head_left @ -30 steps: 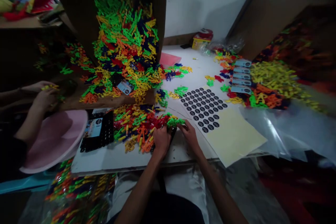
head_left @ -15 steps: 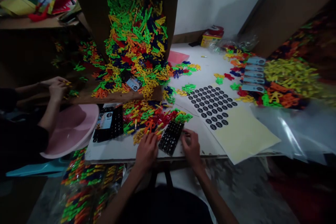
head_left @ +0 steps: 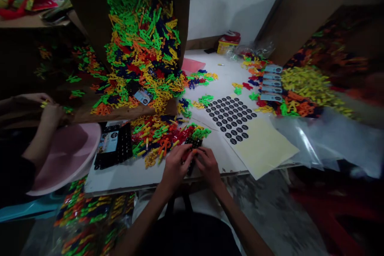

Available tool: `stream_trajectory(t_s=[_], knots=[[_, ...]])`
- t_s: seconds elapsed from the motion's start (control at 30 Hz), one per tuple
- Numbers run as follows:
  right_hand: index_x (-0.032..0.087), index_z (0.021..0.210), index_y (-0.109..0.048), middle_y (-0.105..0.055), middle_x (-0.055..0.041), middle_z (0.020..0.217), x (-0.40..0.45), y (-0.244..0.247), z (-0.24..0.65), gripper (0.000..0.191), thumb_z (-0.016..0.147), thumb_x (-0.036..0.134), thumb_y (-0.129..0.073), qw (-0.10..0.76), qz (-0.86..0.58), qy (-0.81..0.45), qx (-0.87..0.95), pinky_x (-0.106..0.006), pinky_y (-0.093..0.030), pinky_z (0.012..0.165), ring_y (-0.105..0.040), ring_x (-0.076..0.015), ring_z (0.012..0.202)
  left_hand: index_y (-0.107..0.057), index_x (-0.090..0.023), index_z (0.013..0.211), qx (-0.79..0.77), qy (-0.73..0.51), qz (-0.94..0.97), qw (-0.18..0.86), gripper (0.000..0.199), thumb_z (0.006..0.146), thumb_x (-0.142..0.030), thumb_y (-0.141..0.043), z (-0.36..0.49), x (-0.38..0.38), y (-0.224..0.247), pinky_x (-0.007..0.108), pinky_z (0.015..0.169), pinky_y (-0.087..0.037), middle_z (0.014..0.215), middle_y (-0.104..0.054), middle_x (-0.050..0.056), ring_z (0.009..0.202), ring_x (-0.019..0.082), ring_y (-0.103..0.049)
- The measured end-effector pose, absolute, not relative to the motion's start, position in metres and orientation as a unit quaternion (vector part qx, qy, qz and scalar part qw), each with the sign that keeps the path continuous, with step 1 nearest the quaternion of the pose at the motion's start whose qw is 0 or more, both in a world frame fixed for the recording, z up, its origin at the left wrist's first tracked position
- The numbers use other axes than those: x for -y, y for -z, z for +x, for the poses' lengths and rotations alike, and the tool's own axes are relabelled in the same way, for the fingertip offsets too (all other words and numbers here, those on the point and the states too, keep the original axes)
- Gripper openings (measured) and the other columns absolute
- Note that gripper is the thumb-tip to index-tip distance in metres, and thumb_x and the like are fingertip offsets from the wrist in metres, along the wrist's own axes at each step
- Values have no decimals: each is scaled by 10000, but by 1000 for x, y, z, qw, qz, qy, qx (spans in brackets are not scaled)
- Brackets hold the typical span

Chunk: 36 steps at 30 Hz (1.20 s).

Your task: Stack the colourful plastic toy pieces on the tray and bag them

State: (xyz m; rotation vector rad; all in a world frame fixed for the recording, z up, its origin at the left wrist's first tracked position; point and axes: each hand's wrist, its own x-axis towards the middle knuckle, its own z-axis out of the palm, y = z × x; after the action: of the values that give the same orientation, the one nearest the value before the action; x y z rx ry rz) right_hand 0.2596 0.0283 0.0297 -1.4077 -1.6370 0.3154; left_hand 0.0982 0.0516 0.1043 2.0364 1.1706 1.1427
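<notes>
My left hand (head_left: 177,167) and my right hand (head_left: 208,165) meet over a black perforated plastic tray (head_left: 194,143), hiding most of it. Their fingers close on the tray near a small red-orange piece, though the exact grip is partly hidden. Just beyond lies a heap of multicoloured plastic building pieces (head_left: 159,140) on the white table (head_left: 129,180). At the left, a co-worker's hands (head_left: 51,114) hold a small yellow piece above a pink plastic basin (head_left: 66,156).
A cardboard box (head_left: 90,16) spills a large pile of pieces (head_left: 141,48). Black trays with a card (head_left: 114,146) lie left. Right stand a black-dot sticker sheet (head_left: 231,118), cream sheet (head_left: 264,148), stacked cards (head_left: 271,84) and a transparent bag (head_left: 324,140).
Half a second ago my hands lay apart on either side of the flat black tray. Now they have closed together over it, covering most of it. The camera view has also shifted slightly.
</notes>
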Motion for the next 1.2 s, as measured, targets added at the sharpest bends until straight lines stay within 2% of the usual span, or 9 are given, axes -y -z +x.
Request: stream_trajectory(t_s=[0.1, 0.23, 0.37, 0.5, 0.9, 1.0, 1.13, 1.2], knots=[[248, 1073, -707, -705, -71, 1008, -29, -29, 271, 208, 948, 329, -561, 480, -611, -152, 611, -384, -555, 874, -658, -228, 941, -617, -223, 1235, -483, -440, 672, 348, 271, 1002, -286, -494, 108, -45, -91, 315, 870, -571, 1177, -709, 72, 1019, 183, -689], [204, 952, -694, -735, -66, 882, -44, -24, 276, 258, 890, 434, -597, 533, -666, -180, 491, -338, -557, 722, -676, -219, 775, -620, -195, 1215, -516, -381, 730, 234, 277, 953, -224, -535, 107, -24, -54, 450, 1032, -498, 1267, -663, 110, 1213, 256, -583], [201, 861, -669, -739, -71, 847, -64, -19, 272, 313, 854, 504, -590, 537, -676, -203, 461, -333, -537, 711, -667, -217, 748, -635, -198, 1183, -503, -298, 800, 135, 281, 916, -161, -555, 105, -9, -29, 490, 1008, -500, 1385, -593, 129, 1280, 295, -521], [191, 844, -661, -716, -84, 824, -73, -15, 267, 423, 838, 607, -588, 525, -698, -214, 437, -346, -518, 708, -645, -214, 715, -628, -194, 1189, -503, -295, 804, 111, 286, 910, -167, -568, 109, -6, -27, 492, 992, -515, 1382, -586, 143, 1237, 294, -543], [176, 927, -653, -691, -99, 893, -77, -13, 262, 471, 874, 634, -553, 504, -705, -214, 451, -360, -475, 756, -617, -225, 790, -631, -191, 1172, -504, -291, 804, 128, 270, 909, -173, -572, 109, -6, -29, 491, 985, -506, 1391, -580, 133, 1232, 296, -539], [181, 921, -650, -670, -97, 902, -77, -13, 263, 463, 886, 628, -535, 496, -709, -179, 468, -372, -461, 786, -586, -236, 841, -636, -192, 1165, -505, -291, 801, 134, 264, 908, -178, -576, 109, -5, -30, 486, 982, -501, 1390, -581, 129, 1231, 295, -540], [201, 901, -643, -667, -100, 917, -76, -15, 265, 443, 943, 598, -451, 429, -732, -106, 518, -399, -403, 835, -532, -267, 919, -640, -201, 1156, -505, -296, 798, 147, 237, 936, -190, -555, 103, -14, -35, 446, 966, -504, 1319, -636, 111, 1180, 265, -575], [201, 898, -644, -670, -108, 911, -76, -15, 267, 448, 957, 587, -425, 386, -752, -89, 527, -398, -376, 818, -522, -276, 906, -641, -209, 1167, -540, -294, 779, 120, 244, 946, -186, -541, 96, -28, -40, 463, 985, -486, 1301, -649, 109, 1187, 274, -577]])
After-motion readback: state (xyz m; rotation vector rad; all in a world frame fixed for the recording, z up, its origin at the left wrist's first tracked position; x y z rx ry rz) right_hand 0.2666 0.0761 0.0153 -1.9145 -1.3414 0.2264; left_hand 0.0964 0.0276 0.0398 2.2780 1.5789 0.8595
